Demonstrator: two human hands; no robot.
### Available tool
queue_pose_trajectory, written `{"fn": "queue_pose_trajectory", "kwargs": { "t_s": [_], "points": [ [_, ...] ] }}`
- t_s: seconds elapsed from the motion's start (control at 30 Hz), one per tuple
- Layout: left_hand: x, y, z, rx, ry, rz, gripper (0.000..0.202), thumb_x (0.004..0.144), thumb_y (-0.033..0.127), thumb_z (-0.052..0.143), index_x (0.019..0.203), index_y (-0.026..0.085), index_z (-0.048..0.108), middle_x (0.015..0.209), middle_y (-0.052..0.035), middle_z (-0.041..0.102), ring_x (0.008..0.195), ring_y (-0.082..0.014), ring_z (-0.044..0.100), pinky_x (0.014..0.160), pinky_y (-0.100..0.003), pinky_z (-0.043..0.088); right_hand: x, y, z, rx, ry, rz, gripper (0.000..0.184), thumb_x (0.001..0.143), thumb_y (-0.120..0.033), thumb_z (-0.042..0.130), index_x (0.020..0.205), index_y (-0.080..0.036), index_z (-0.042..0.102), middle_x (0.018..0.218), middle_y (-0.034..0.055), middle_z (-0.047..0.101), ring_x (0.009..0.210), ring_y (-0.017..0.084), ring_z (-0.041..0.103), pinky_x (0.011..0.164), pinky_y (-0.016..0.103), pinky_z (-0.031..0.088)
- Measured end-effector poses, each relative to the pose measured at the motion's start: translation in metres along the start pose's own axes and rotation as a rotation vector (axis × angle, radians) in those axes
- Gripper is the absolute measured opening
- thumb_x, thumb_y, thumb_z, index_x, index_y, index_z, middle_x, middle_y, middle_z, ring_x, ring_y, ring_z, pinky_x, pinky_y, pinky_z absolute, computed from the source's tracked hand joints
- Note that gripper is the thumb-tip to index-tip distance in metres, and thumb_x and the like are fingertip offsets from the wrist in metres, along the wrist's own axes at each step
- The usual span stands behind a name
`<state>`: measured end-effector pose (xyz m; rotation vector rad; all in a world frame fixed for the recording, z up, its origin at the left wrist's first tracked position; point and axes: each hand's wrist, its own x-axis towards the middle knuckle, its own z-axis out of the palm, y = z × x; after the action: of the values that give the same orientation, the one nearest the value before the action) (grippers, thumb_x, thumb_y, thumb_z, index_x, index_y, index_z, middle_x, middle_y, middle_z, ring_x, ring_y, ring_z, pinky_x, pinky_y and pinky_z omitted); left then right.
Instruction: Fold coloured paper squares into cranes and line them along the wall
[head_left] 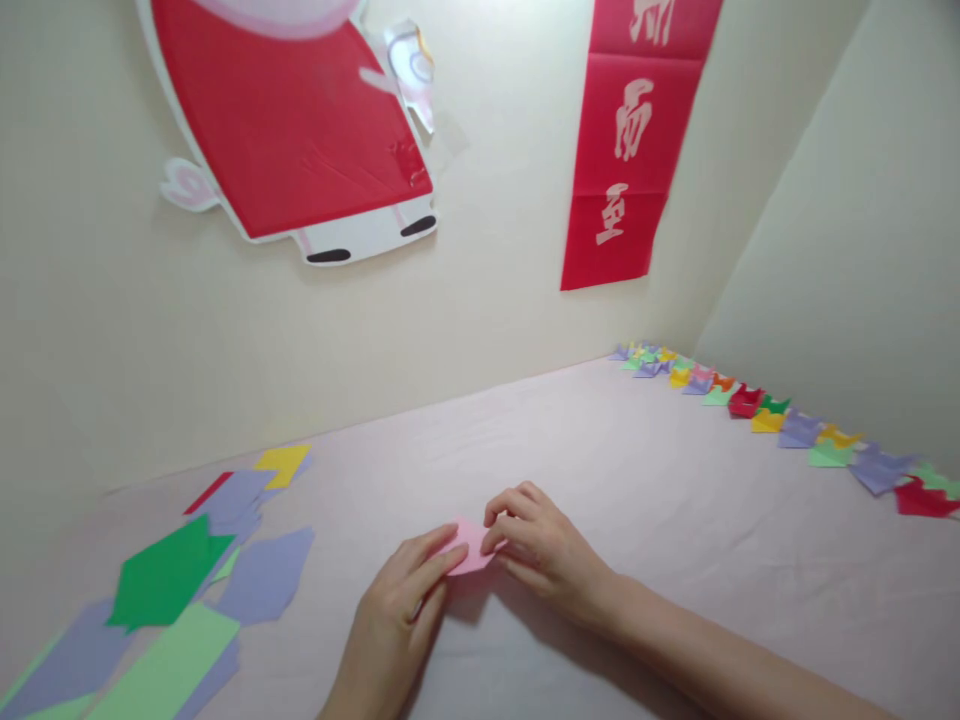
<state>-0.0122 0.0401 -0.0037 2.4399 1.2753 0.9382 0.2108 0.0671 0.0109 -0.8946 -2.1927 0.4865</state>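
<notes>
A small folded pink paper lies on the pale pink tabletop, low in the middle of the view. My left hand presses its fingertips on the paper's left edge. My right hand curls its fingers over the paper's right side, pinching it. Most of the paper is hidden under the fingers.
Loose coloured sheets in green, purple, yellow and red are spread at the left. A row of several folded paper pieces runs along the right wall. A red cartoon cut-out and a red banner hang on the back wall.
</notes>
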Motion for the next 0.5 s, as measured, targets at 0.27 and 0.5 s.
{"fn": "queue_pose_trajectory", "kwargs": {
  "t_s": [0.27,0.5],
  "points": [
    [-0.038,0.017,0.012,0.184,-0.169,-0.027,0.063,0.086,0.021,0.056,0.146,0.021,0.037,0.134,-0.0139,0.058,0.114,-0.0309,0.058,0.093,-0.046,0.052,-0.001,0.007,-0.010,0.143,-0.300,0.208,0.019,0.095,-0.026,0.054,0.079,-0.021,0.063,0.081,0.0034,0.065,0.082,0.019,0.056,0.077,0.031,0.044],
    [-0.057,0.020,0.035,0.498,-0.051,-0.065,0.074,0.085,0.032,0.062,0.149,0.015,0.030,0.144,-0.0184,0.047,0.110,-0.0313,0.060,0.085,-0.040,0.054,0.023,0.006,0.004,0.101,-0.337,0.473,0.013,0.090,-0.026,0.052,0.085,-0.020,0.062,0.075,0.0010,0.066,0.068,0.016,0.058,0.062,0.026,0.040]
  ]
}}
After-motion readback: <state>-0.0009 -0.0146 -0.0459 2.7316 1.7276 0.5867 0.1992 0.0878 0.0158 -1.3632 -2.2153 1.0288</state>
